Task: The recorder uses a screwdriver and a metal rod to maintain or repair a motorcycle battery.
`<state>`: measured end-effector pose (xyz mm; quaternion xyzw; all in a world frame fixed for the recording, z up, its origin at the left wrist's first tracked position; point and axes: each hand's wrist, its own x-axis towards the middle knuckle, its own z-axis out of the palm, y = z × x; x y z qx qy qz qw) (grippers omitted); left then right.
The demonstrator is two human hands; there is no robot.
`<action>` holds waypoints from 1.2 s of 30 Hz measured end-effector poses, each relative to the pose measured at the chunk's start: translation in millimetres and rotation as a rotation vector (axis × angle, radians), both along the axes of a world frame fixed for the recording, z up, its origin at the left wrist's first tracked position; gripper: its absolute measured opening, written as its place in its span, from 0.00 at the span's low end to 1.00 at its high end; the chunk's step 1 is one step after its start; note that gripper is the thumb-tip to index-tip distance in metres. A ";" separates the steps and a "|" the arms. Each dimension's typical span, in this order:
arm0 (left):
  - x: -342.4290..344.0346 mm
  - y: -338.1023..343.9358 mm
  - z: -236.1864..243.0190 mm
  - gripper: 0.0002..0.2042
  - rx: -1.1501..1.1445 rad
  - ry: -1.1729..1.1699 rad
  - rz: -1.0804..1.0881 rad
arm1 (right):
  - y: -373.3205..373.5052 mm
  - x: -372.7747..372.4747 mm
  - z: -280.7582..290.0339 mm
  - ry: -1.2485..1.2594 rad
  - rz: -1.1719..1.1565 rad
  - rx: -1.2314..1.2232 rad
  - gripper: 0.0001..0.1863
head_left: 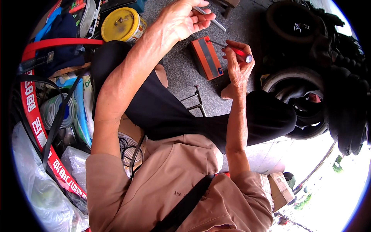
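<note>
An orange, block-shaped battery (213,61) with a grey band along its top sits on the speckled floor in front of me. My right hand (238,66) is closed around the red handle of a screwdriver (246,57), whose thin shaft slants left to the battery's far end. Whether its tip touches the terminal there I cannot tell. Farther off and to the left, my left hand (184,19) grips a silver metal rod (216,23) between thumb and fingers, above the floor beyond the battery. Part of that hand is cut off by the upper edge.
A yellow-lidded bucket (120,24) stands at the far left. Black tyres (295,79) pile up on the right. A red printed strap (38,125) and plastic bags (46,185) crowd my left side. Between my legs is a black metal stand (199,101). A cardboard box (281,190) lies behind right.
</note>
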<state>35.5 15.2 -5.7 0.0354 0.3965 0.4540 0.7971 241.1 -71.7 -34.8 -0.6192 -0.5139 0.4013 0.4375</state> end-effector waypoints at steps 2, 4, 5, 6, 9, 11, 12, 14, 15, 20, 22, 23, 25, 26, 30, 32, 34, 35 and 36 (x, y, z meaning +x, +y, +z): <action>2.5 -1.2 1.3 0.05 0.002 -0.003 -0.006 | 1.6 1.3 -1.9 0.000 0.003 -0.009 0.13; 2.1 -2.4 1.2 0.06 0.001 0.000 -0.003 | 2.5 0.9 -4.7 0.001 0.006 -0.018 0.13; 1.6 -2.6 1.2 0.06 -0.001 0.002 -0.003 | 3.1 0.5 -6.6 0.007 0.010 -0.018 0.13; 2.4 -2.5 1.2 0.06 0.001 0.002 -0.005 | 3.1 1.2 -7.8 0.012 0.011 -0.015 0.13; 3.6 -2.7 -0.3 0.05 -0.023 0.004 -0.014 | 3.0 1.3 -11.7 0.026 0.008 -0.002 0.13; 3.1 -3.8 -2.9 0.05 -0.017 -0.011 -0.020 | 3.3 2.8 -12.3 0.000 0.033 0.008 0.12; 3.3 -3.9 -1.9 0.05 -0.017 -0.011 -0.021 | 3.5 4.3 -12.8 -0.026 0.056 0.017 0.12; 3.9 -4.3 -0.1 0.05 -0.032 0.002 -0.030 | 3.8 6.6 -14.8 -0.036 0.058 0.022 0.12; 4.1 -4.1 -0.2 0.05 -0.031 0.002 -0.030 | 4.2 6.3 -14.2 -0.046 0.062 0.027 0.12; 5.2 -4.2 0.5 0.06 -0.060 0.001 -0.025 | -0.4 5.7 -9.6 0.056 -0.003 -0.025 0.14; 5.3 -4.0 0.1 0.06 -0.062 0.003 -0.032 | -0.8 6.6 -9.1 0.087 -0.010 -0.033 0.14; 5.4 -3.9 -0.1 0.06 -0.065 0.005 -0.039 | -0.7 7.5 -9.3 0.085 -0.014 -0.041 0.14; 5.8 -3.8 -0.2 0.06 -0.072 0.007 -0.040 | -0.4 8.1 -9.3 0.083 -0.018 -0.050 0.15; 5.9 -3.7 -0.2 0.07 -0.078 0.010 -0.042 | -0.1 8.4 -9.4 0.077 -0.013 -0.051 0.15; 5.4 -3.8 -2.2 0.07 -0.058 0.011 -0.060 | 0.3 10.0 -10.6 0.027 0.014 -0.042 0.15; 6.3 -4.2 -1.5 0.07 -0.052 0.034 -0.061 | -0.6 10.3 -10.9 0.040 0.001 -0.041 0.15; 6.3 -4.3 -1.6 0.07 -0.059 0.045 -0.060 | -1.8 7.9 -8.8 0.054 -0.011 -0.039 0.15; 6.2 -4.4 -1.7 0.07 -0.066 0.056 -0.059 | -2.6 6.7 -7.8 0.085 -0.036 -0.055 0.15; 6.4 -4.5 -1.0 0.07 -0.066 0.054 -0.059 | -2.9 6.1 -6.6 0.117 -0.063 -0.070 0.15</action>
